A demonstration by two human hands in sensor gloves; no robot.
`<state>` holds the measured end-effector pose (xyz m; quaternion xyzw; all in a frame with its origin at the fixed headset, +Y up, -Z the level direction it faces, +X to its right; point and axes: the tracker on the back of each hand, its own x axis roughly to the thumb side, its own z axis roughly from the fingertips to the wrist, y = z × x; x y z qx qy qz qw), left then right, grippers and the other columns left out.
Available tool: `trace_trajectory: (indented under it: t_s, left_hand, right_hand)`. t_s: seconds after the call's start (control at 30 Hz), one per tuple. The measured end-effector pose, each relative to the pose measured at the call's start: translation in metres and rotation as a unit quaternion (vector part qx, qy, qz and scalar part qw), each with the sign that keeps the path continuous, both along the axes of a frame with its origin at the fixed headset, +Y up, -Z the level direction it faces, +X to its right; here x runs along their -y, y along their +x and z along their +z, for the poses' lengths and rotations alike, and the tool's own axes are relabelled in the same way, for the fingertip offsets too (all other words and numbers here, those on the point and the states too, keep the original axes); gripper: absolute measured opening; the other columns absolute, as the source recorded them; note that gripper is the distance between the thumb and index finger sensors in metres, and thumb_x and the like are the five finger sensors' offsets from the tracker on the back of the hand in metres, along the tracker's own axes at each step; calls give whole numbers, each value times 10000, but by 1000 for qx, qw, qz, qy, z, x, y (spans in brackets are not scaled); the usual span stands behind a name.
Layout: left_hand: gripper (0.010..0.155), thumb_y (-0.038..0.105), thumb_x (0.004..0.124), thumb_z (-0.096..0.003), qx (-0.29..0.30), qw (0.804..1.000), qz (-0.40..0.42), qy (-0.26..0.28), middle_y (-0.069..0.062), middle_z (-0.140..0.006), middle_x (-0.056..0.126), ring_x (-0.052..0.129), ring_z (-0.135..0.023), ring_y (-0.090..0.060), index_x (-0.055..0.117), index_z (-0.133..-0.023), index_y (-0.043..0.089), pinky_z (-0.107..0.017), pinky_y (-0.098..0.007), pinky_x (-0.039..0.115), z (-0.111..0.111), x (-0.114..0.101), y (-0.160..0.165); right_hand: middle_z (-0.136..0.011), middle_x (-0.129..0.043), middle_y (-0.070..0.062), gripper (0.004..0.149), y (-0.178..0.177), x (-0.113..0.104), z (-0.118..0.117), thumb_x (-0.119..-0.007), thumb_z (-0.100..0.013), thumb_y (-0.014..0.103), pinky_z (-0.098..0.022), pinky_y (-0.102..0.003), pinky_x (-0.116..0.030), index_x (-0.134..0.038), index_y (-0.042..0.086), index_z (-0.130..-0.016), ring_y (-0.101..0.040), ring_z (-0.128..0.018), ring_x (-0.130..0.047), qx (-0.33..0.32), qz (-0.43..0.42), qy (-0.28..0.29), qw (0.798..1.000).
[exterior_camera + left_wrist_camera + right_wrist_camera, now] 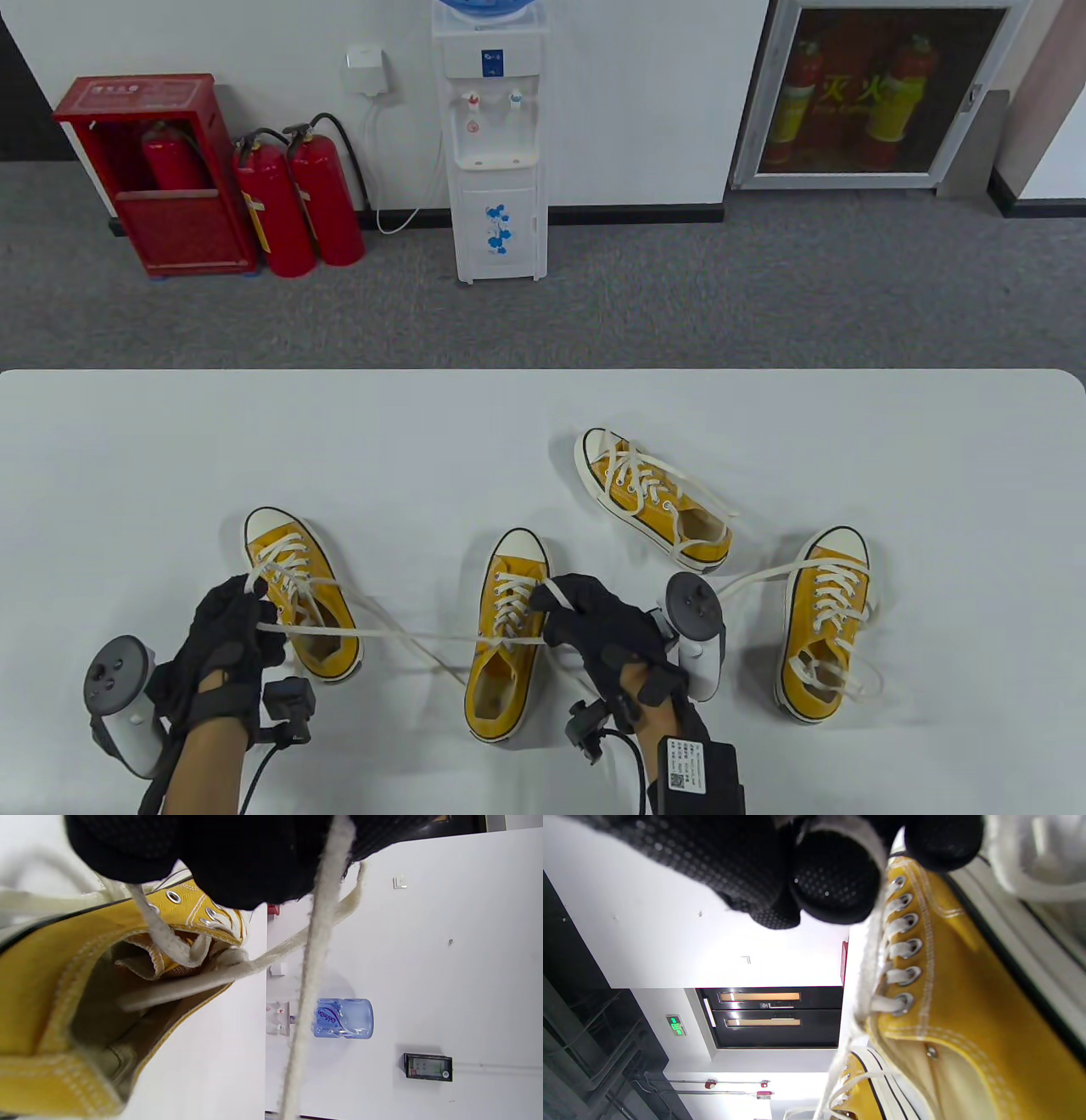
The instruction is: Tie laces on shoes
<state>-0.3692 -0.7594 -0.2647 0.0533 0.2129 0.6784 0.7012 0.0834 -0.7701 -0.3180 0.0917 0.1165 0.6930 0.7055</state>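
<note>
Several yellow canvas sneakers with white laces lie on the white table. My left hand hovers over the left sneaker and pinches a white lace. That lace runs taut to the right, across the middle sneaker, toward my right hand. The right hand grips another lace end at that shoe's right side. In the left wrist view the lace hangs from the glove beside the left sneaker. In the right wrist view a lace loops over a gloved finger above the middle sneaker's eyelets.
A third sneaker lies on its side further back. A fourth stands at the right, its loose lace trailing left behind my right tracker. Beyond the table are a water dispenser and red fire extinguishers.
</note>
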Motion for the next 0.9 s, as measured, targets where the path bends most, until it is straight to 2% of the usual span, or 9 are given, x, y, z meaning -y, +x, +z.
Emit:
trace_trajectory:
  t_s: [0.27,0.47,0.67,0.77,0.9]
  left_hand:
    - [454,411,693,-521,36,997,36,59,55,-722,921,1061,-268,-58,676,-955,280,-326,-376,943,2,-22,12]
    - [483,413,698,-523,92,988,68,108,60,-774,899,1144,-401,-51,635,-983,279,-351,-377,972,3,-44,30]
    - [522,400,688,-528,170,967,113,152,47,-835,849,1147,-546,-106,568,-1018,269,-405,-400,964,2,-65,58]
    - [530,404,684,-527,194,959,106,175,52,-844,839,1148,-554,-111,555,-1024,271,-403,-397,966,5,-77,72]
    - [531,406,681,-528,233,944,110,206,59,-846,838,1148,-561,-115,553,-1027,280,-410,-400,963,6,-93,86]
  right_hand:
    - [-1031,-559,-96,490,-25,-24,8,-791,-455,229,-578,-539,-663,-762,91,-924,-176,-560,-864,-10,124,75,989]
    - [-1056,-472,-87,510,-50,-38,11,-790,-449,213,-552,-502,-680,-752,120,-949,-179,-563,-828,-1,218,132,967]
    - [-1067,-403,-62,554,-78,-48,16,-785,-445,211,-585,-505,-637,-712,156,-992,-175,-584,-794,-22,331,172,928]
    - [-1073,-389,-55,571,-87,-49,18,-787,-441,209,-616,-526,-593,-696,166,-1004,-177,-601,-785,-20,367,178,913]
    - [-1071,-406,-57,570,-94,-51,20,-791,-436,194,-621,-539,-579,-707,165,-999,-190,-593,-785,-21,381,191,904]
